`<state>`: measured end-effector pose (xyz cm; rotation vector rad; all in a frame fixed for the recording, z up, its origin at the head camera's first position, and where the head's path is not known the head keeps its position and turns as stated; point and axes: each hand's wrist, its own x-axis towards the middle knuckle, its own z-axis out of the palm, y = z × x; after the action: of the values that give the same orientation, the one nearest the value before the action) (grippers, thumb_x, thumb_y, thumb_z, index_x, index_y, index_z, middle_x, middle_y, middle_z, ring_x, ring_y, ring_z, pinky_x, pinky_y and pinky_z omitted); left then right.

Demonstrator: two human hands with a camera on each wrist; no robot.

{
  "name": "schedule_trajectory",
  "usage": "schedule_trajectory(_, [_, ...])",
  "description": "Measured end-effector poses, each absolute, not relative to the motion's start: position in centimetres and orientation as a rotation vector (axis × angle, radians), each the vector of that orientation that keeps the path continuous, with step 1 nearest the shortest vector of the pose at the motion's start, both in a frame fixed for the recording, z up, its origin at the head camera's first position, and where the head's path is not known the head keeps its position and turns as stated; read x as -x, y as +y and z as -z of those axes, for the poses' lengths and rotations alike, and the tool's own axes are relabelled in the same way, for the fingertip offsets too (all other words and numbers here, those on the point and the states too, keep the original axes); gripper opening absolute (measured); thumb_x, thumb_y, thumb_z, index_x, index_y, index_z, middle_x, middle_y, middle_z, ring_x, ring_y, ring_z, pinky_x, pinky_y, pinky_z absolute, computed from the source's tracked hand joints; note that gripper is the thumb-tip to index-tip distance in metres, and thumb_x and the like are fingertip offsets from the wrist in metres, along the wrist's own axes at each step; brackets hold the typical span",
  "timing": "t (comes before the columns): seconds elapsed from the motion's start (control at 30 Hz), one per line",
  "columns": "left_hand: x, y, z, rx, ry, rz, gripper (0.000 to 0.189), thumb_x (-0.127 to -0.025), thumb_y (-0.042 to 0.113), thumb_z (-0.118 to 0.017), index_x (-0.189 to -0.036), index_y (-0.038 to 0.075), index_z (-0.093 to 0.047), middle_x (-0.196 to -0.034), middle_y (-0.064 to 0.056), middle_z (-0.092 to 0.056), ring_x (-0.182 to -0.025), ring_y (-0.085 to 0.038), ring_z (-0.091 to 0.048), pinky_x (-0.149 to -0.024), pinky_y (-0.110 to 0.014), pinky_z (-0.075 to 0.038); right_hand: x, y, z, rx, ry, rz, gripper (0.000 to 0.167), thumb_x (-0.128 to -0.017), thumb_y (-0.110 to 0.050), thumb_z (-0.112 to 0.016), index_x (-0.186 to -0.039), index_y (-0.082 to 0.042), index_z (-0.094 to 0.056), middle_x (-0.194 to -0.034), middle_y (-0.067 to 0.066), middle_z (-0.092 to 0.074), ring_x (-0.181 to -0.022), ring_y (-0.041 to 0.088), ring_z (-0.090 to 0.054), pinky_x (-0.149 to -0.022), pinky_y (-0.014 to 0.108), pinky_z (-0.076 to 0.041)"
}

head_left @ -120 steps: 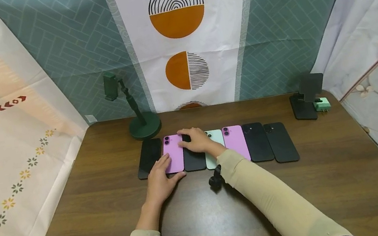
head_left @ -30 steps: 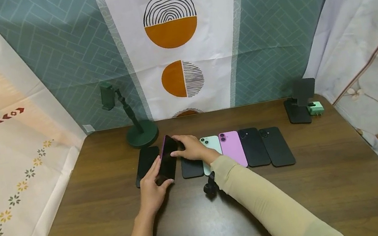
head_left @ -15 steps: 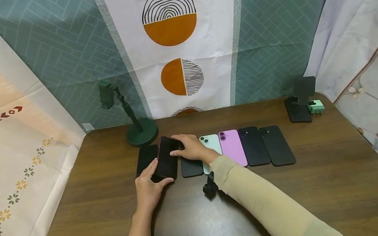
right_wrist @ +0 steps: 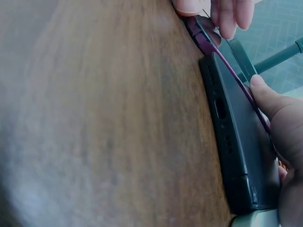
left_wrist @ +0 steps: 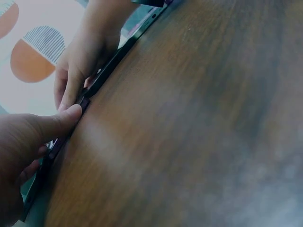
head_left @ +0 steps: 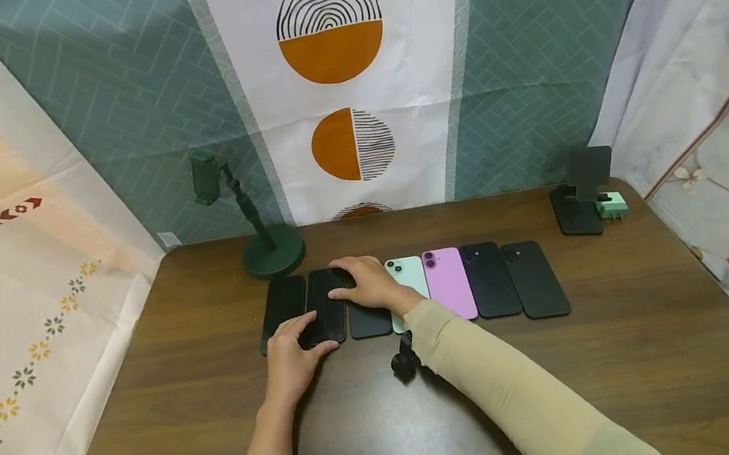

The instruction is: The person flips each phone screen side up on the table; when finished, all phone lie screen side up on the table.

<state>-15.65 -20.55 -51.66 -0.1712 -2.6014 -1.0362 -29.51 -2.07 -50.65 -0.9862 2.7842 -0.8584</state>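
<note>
Seven-odd inches of glossy black screen face up on the phone [head_left: 326, 307] between my hands; its edge shows purple [right_wrist: 203, 41] in the right wrist view. My left hand [head_left: 289, 361] holds its lower left corner, thumb at the bottom edge and fingers by the left side. At the upper right edge, my right hand [head_left: 369, 285] grips it with the thumb on the near side. A dark phone [head_left: 370, 322] lies just right of it, partly hidden under my right hand. To the left is another black phone [head_left: 279, 307], screen side up.
Further right in the row lie a mint phone [head_left: 409, 275], a pink phone [head_left: 450, 286] and two dark phones [head_left: 491, 278]. A green stand [head_left: 274, 251] rises behind the row's left end. A black stand [head_left: 577, 213] and a green charger [head_left: 613, 205] sit at the back right.
The pink phone left of the middle has been turned over from back up to screen up. Over the last second it has come down from a tilt to lie nearly flat.
</note>
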Motion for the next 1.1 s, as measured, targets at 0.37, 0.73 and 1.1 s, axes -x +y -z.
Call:
schedule_trajectory(0.37, [15.6, -20.8, 51.5, 0.249, -2.662, 0.999, 0.057, -0.075, 0.024, -0.091, -0.124, 0.002, -0.071, -0.128, -0.016, -0.067, -0.124, -0.035, -0.057, -0.106, -0.058, -0.042, 29.6, -1.9, 50.4, 1.039, 2.767, 0.834, 0.061, -0.097, -0.042, -0.068, -0.148, -0.013, -0.052, -0.149, 0.006, -0.053, -0.139, 0.025, -0.047, -0.120, 0.046, -0.027])
schedule_trajectory(0.73, [15.4, -19.3, 51.1, 0.320, -2.604, 1.058, 0.053, -0.083, 0.028, -0.086, -0.126, 0.003, -0.069, -0.129, -0.015, -0.065, -0.122, -0.036, -0.058, -0.104, -0.062, -0.043, 30.3, 0.3, 49.4, 0.994, 2.684, 1.019, 0.063, -0.098, -0.035, -0.068, -0.151, -0.007, -0.046, -0.153, 0.010, -0.048, -0.141, 0.028, -0.044, -0.116, 0.046, -0.036])
schedule_trajectory(1.1, [16.0, -17.0, 51.4, 0.426, -2.612, 1.052, 0.055, -0.083, 0.030, -0.086, -0.130, 0.006, -0.068, -0.132, -0.013, -0.062, -0.123, -0.034, -0.058, -0.104, -0.056, -0.046, 30.0, 3.3, 48.5, 0.961, 2.697, 1.018, 0.065, -0.098, -0.032, -0.070, -0.150, -0.003, -0.046, -0.152, 0.013, -0.049, -0.139, 0.031, -0.046, -0.115, 0.047, -0.037])
